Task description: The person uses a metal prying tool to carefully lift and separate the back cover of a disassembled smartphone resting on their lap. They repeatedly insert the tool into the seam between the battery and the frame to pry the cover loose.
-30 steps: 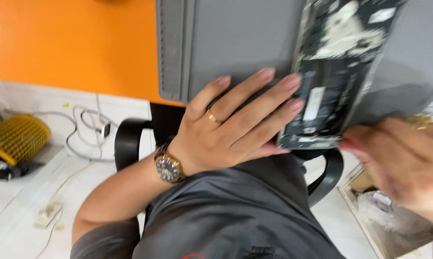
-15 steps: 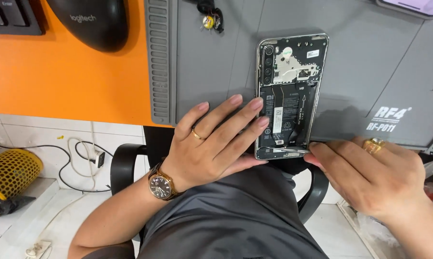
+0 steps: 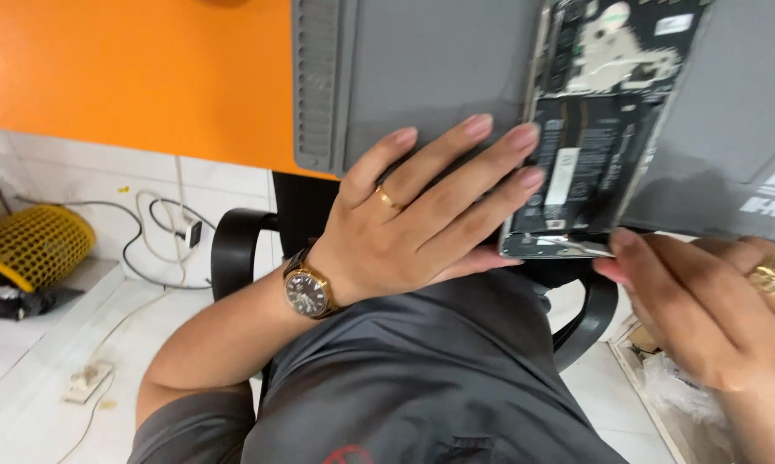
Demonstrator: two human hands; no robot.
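An opened smartphone (image 3: 606, 120) with its back cover off lies on a grey work mat (image 3: 422, 77), its battery and circuit board showing. My left hand (image 3: 422, 223), with a ring and a gold wristwatch, rests flat on the mat and grips the phone's left side and lower corner with its fingers. My right hand (image 3: 705, 309), wearing a gold ring, touches the phone's bottom edge with its fingertips at the near edge of the mat. Whether it pinches anything small is hidden.
The mat lies on an orange desk (image 3: 147, 77). Below are a black chair's armrests (image 3: 233, 249), a white tiled floor with cables (image 3: 160, 232), a power strip (image 3: 87, 382) and a yellow mesh object (image 3: 35, 245). A box with plastic bags (image 3: 671, 387) stands at lower right.
The view has shifted closer and lower, so the mouse and keyboard at the top have left the picture. My right hand moved from resting on the mat up to the phone's bottom edge.
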